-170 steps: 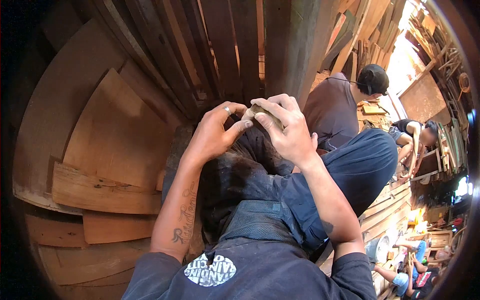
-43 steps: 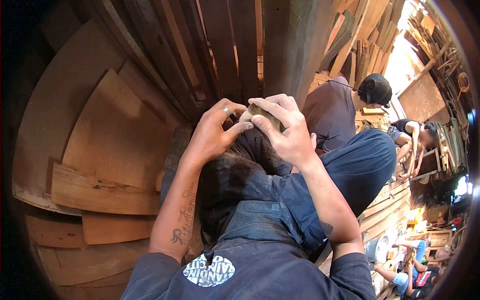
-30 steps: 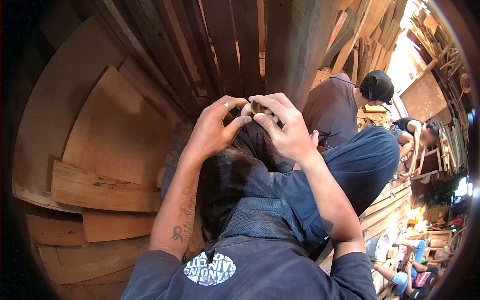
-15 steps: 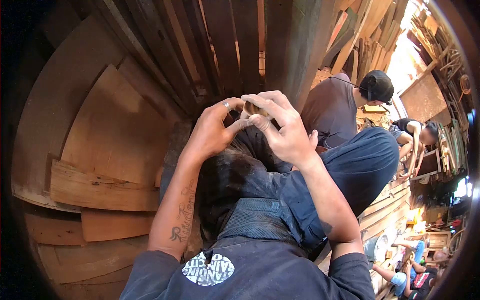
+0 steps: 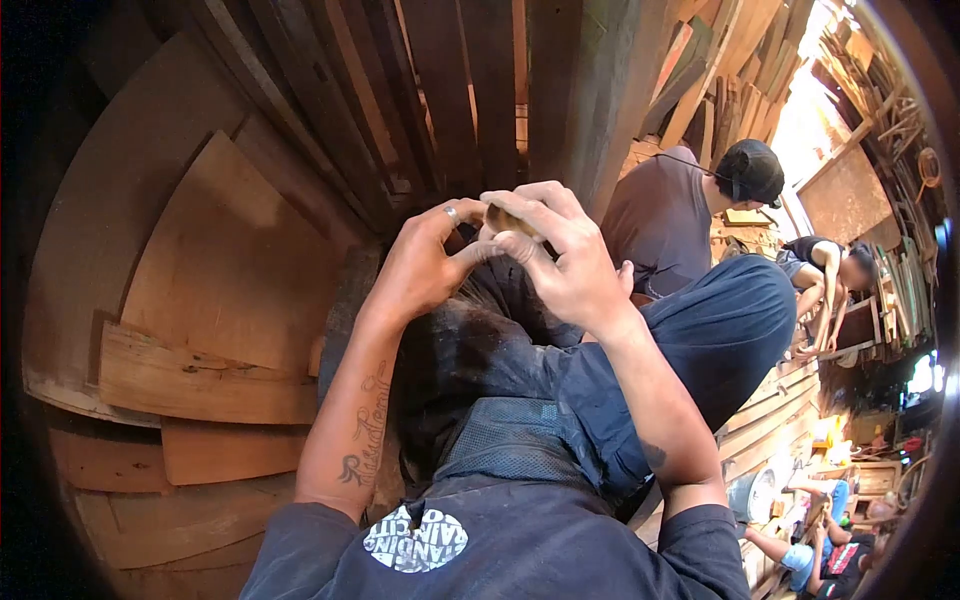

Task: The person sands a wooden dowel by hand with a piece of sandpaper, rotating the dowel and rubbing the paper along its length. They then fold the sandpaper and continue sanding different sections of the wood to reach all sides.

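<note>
Between both hands, above my lap, is a small rounded brown piece with a smooth, slightly shiny surface, perhaps wood. Fingers cover most of it, so its full shape is hidden. My right hand is closed on it, with the fingers across the top and the thumb below. My left hand, with a ring on one finger, is curled at the piece's left side, its thumb meeting my right thumb. The fingertips of my left hand are partly hidden.
Large thin wooden sheets lean at the left. Dark upright planks stand ahead. One person in a dark cap sits close on the right; others sit farther off. A bucket stands at lower right, and stacked timber lines the far right.
Both hands stay in nearly the same place. The brown piece has turned slightly between the fingers, showing a lighter part of its surface.
</note>
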Tool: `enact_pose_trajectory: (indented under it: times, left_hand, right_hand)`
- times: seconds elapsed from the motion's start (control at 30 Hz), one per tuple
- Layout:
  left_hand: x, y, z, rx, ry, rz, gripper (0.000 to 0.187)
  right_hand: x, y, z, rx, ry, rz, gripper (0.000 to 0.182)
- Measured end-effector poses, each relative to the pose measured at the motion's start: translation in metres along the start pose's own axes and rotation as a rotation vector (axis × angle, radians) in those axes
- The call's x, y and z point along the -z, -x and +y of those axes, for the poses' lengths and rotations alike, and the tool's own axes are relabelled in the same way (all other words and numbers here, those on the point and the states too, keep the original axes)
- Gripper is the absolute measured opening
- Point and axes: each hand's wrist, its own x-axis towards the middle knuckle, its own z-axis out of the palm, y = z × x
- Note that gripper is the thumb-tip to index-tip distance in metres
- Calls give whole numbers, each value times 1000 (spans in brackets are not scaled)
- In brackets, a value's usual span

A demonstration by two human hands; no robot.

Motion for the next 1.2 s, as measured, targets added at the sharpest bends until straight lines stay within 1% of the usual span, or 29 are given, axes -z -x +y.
enact_pose_trajectory:
  times: [0.03,0.07,0.13,0.23,0.33,0.37,0.43,0.47,0.53,0.6,0.63,0.73,0.77,0.87,0.97,1.07,1.2]
  left_hand:
    - [0,1,-1,13,1,8,40]
    - [0,2,-4,-41,-14,32,40]
    - [-2,-1,-8,-165,-43,69,40]
    - [-1,1,-4,-57,26,31,41]
    - [-1,1,-7,-9,43,-6,43]
    - [-1,2,-9,-55,15,19,43]
    - [-3,-1,-10,-162,-41,63,44]
    - [-2,-2,-8,-109,-19,43,43]
    - [1,-1,0,-1,32,2,43]
    - [-2,-3,-8,-81,-6,28,42]
    - [-2,-1,-10,-117,-29,42,41]
    - [-1,-1,-3,-4,39,14,40]
    - [0,-1,0,-20,-19,28,40]
    - [2,0,2,122,43,-30,39]
    - [0,0,-4,-85,-34,49,35]
    - [2,-1,-6,-51,48,10,33]
    - [10,1,0,-55,-2,-49,32]
  right_hand:
    - [-1,-2,-4,19,-9,-4,43]
    - [-3,-2,-6,36,-19,-6,43]
    - [-4,2,3,5,10,13,42]
    - [2,0,1,16,86,8,41]
    - [-4,-2,-13,91,25,-7,40]
    - [-4,-2,-10,77,-7,-11,41]
    - [-4,3,0,22,41,1,41]
    - [-1,5,5,-6,71,9,41]
    - [2,1,-4,33,90,-13,41]
    - [1,-2,-15,77,46,-45,40]
    - [1,-3,-14,59,58,-57,39]
    - [1,1,4,-20,79,-14,39]
    - [3,4,8,-38,76,-16,40]
    - [3,0,-7,20,51,-41,40]
    - [1,1,0,-22,48,-30,40]
    - [6,1,3,-73,47,-28,41]
    - [3,2,-1,-73,9,-32,41]
